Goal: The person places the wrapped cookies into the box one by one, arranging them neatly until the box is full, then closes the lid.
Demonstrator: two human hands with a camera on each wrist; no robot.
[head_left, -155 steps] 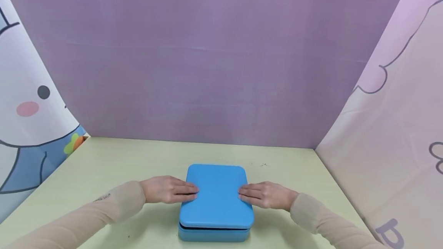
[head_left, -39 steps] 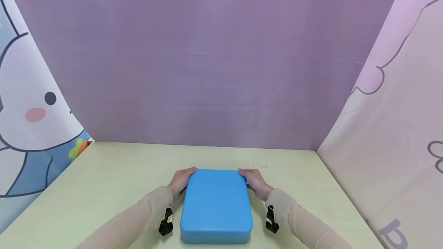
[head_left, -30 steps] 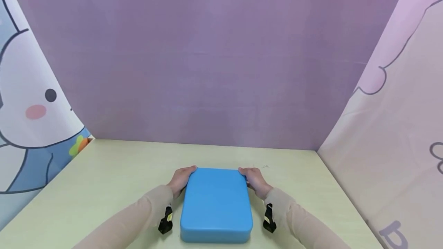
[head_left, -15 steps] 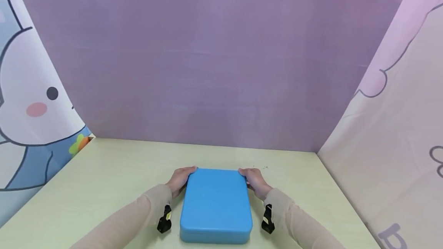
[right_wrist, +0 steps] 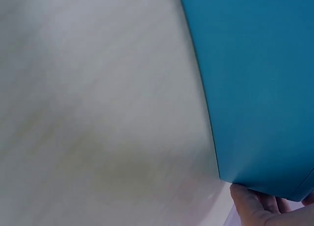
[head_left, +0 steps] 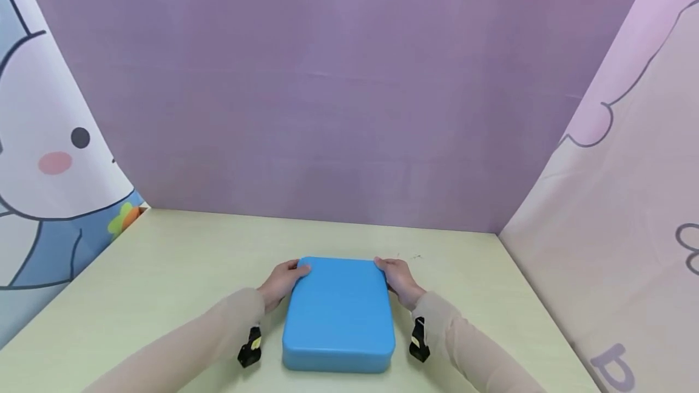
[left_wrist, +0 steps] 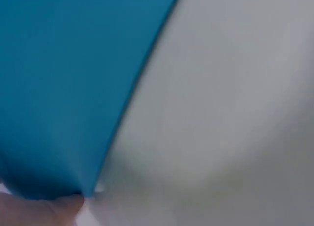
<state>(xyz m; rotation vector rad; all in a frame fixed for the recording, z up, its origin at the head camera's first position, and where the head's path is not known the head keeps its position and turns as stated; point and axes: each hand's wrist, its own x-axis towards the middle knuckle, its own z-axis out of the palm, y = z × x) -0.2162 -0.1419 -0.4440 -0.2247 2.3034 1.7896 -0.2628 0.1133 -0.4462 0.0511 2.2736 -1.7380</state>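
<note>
A blue rectangular box (head_left: pixel 338 314) with rounded corners lies on the pale table, its smooth flat side up. My left hand (head_left: pixel 281 281) grips its far left corner, the thumb laid over the top edge. At the far right corner my right hand (head_left: pixel 400 278) holds on in the same way, its thumb at the edge. Right wrist view: fingers (right_wrist: pixel 245 199) curl around the end of the box (right_wrist: pixel 260 103). A blurred finger (left_wrist: pixel 44 209) touches the corner of the box (left_wrist: pixel 73 88) in the left wrist view. The other left fingers are hidden behind the box.
The pale table (head_left: pixel 207 247) meets a purple back panel (head_left: pixel 327 108). Cartoon-printed sheets stand along the left side (head_left: pixel 54 126) and the right side (head_left: pixel 628 199). A black strapped device hangs from each wrist.
Five seconds ago both hands lay flat on the lid and a dark gap showed at the front; now they grip the far corners, no gap visible. Lately the left thumb has slid onto the top.
</note>
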